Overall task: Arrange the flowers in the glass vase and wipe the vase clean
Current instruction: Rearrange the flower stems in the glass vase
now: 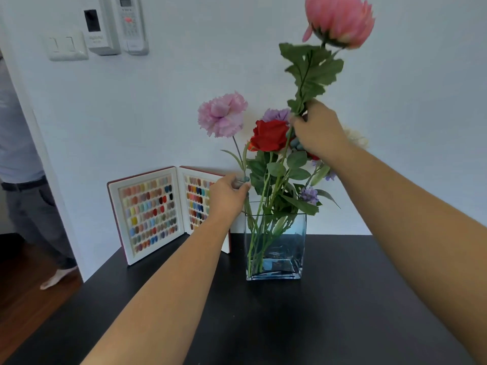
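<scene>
gripping a pink flower (340, 19) by its stem, right hand (317, 130) above vase (275, 246); left hand (228, 193) pinches carnation (222, 114) stem; swatch book (155, 212) stands behind at surface (342, 299) back edge.

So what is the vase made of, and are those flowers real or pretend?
The vase looks like clear glass with a faint blue tint: you can see the stems straight through its smooth, shiny walls. The flowers, such as the pink flower held by the right hand and the red rose, seem pretend, probably fabric petals on plastic stems; the petal edges look frayed and the leaves stiff. I can't be certain.
</scene>
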`<control>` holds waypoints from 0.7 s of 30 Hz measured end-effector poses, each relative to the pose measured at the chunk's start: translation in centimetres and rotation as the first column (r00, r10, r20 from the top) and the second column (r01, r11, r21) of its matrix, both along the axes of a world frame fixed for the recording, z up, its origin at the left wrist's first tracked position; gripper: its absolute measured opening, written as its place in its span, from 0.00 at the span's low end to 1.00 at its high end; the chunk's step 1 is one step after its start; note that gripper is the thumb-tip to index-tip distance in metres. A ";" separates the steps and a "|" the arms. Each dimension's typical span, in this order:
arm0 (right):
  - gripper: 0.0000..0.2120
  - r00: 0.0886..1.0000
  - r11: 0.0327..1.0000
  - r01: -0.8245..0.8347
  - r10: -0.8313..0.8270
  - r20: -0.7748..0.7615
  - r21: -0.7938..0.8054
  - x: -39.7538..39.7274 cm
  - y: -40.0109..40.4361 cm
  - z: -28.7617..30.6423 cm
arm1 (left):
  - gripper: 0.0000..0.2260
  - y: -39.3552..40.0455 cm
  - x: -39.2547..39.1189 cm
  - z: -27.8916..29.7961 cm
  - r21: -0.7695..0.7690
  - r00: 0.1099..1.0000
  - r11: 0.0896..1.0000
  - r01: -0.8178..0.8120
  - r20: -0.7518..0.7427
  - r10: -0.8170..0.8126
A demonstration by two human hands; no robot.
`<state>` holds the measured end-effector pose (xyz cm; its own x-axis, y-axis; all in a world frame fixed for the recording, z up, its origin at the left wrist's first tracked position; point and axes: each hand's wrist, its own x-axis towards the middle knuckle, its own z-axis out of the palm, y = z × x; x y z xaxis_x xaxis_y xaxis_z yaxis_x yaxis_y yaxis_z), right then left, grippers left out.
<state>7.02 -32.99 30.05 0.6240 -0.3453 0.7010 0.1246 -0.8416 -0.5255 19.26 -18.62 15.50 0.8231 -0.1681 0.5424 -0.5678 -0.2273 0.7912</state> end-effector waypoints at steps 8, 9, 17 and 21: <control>0.09 0.990 0.991 -0.133 0.134 -0.049 0.018 -0.2 3.9 1.1 | 0.01 0.0 -0.3 0.6 -0.106 0.977 0.988 0.110 -0.169 -0.127; 0.09 0.989 0.990 -0.141 0.141 -0.051 0.011 -0.1 4.4 1.2 | 0.02 0.1 -0.2 0.7 -0.125 0.972 0.985 0.122 -0.188 -0.144; 0.07 0.980 0.980 -0.198 0.198 -0.012 -0.028 0.0 6.2 2.4 | 0.03 1.0 0.3 0.2 -0.133 0.961 0.979 0.157 -0.209 -0.183; 0.04 0.982 0.981 -0.189 0.188 -0.022 -0.041 0.6 6.2 2.2 | 0.06 0.8 0.2 -0.4 -0.055 0.970 0.987 0.149 -0.186 -0.157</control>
<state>7.62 -26.80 32.25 0.6874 -0.1907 0.7008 0.2740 -0.8255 -0.4934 19.48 -17.80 15.12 0.8778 -0.2812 0.3878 -0.4321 -0.1152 0.8944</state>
